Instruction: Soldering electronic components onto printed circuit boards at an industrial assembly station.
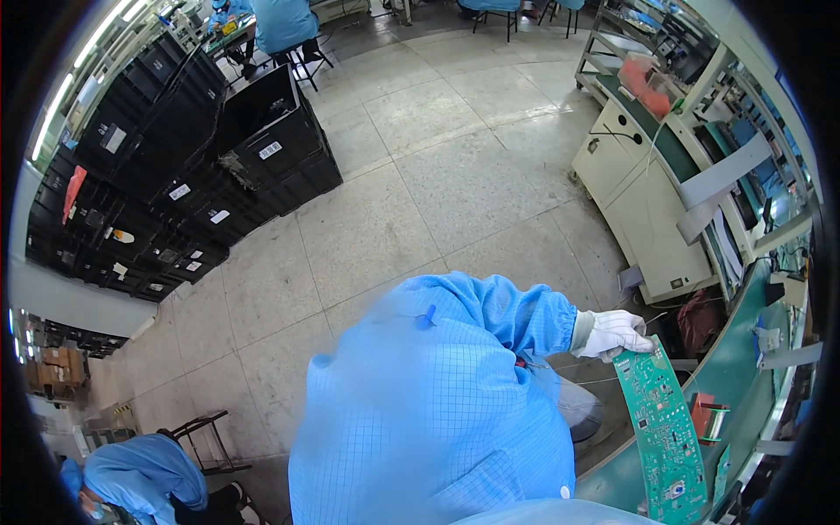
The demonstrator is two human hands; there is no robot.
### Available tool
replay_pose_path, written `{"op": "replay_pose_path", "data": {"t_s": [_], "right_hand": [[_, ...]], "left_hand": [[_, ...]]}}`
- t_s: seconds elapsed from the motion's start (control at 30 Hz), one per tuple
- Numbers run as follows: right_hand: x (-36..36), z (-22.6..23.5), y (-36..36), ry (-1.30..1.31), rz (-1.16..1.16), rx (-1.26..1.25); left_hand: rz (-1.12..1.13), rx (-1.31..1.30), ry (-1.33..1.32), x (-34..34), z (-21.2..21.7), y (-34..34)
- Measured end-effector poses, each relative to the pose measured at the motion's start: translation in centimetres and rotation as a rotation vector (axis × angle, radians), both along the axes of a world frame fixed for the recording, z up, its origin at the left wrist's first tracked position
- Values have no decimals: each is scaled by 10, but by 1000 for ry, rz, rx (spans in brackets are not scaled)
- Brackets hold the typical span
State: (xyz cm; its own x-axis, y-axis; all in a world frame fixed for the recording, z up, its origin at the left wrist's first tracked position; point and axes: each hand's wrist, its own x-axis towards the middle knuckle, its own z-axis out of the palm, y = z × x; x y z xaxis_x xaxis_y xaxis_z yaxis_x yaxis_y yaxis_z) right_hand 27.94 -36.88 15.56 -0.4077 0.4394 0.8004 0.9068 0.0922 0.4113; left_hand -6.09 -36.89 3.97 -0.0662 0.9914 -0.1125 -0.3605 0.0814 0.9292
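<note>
My left hand [619,334], in a white glove below a blue checked sleeve, grips the top end of a long green circuit board [658,429]. The fingers are closed on the board's edge. Small components and a round-centred part show on its face, and it hangs tilted beside the workbench [745,350] with its green mat. Just right of the board lies a spool [716,425] with a red piece next to it. A smaller green board [722,472] is below the spool. My right hand is out of the picture; blue cloth fills the lower edge.
Stacked black crates [278,166] line the left side. A cream cabinet [647,210] stands at the upper right, with a shelf rack behind it. One person in blue [149,477] sits at the lower left; others sit on stools at the top. Tiled floor [376,210] lies between.
</note>
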Motion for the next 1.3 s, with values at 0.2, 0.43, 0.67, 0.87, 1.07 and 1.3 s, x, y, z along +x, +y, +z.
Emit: {"op": "replay_pose_path", "data": {"t_s": [0.2, 0.43, 0.67, 0.87, 1.07, 1.3], "right_hand": [[45, -35, 9, 226, 376, 107], [40, -33, 7, 241, 387, 137], [78, -41, 36, 371, 567, -373], [84, 9, 15, 743, 564, -1185], [101, 36, -91, 1429, 399, -1508], [62, 6, -206, 1728, 201, -203]], "left_hand": [[1, -51, -15, -6, -2, 0], [-41, 59, 98, -15, -8, 1], [-103, 96, 148, -17, -3, 4], [-296, 64, 109, 5, 1, 22], [-560, 26, 24, 58, 6, 65], [-1241, -120, 82, 191, 28, 105]]}}
